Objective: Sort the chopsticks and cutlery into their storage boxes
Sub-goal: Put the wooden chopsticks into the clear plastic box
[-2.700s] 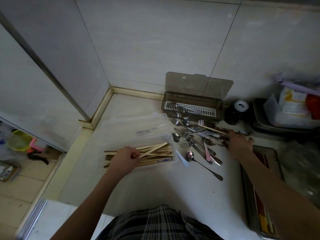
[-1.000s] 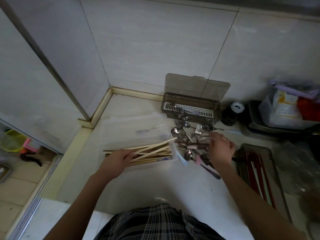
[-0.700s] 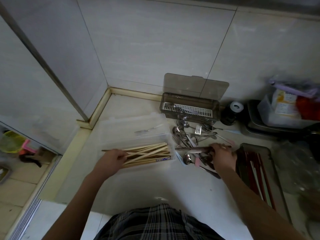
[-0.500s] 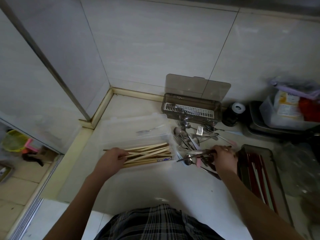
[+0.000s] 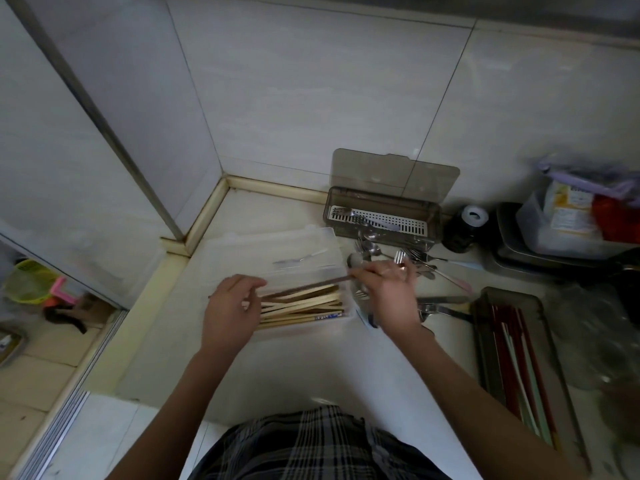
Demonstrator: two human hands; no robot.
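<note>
While your right hand [image 5: 384, 289] pinches the dark chopstick [image 5: 304, 287] by its end, lower it flat onto the wooden chopsticks [image 5: 301, 306] in the clear box [image 5: 242, 251]. Your left hand [image 5: 232, 306] has its fingers curled on the pile's near ends; I think it can steady them. Mind the box wall by the spoons and forks [image 5: 398, 254]. Open counter [image 5: 311, 362] lies just in front of you

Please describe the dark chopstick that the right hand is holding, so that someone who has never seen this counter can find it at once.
Start at the clear plastic box in the counter's corner, which holds pale wooden chopsticks. One dark brown chopstick lies slantwise over that bundle, its right end pinched by the right hand. Only it is dark; its neighbours are light.
</note>
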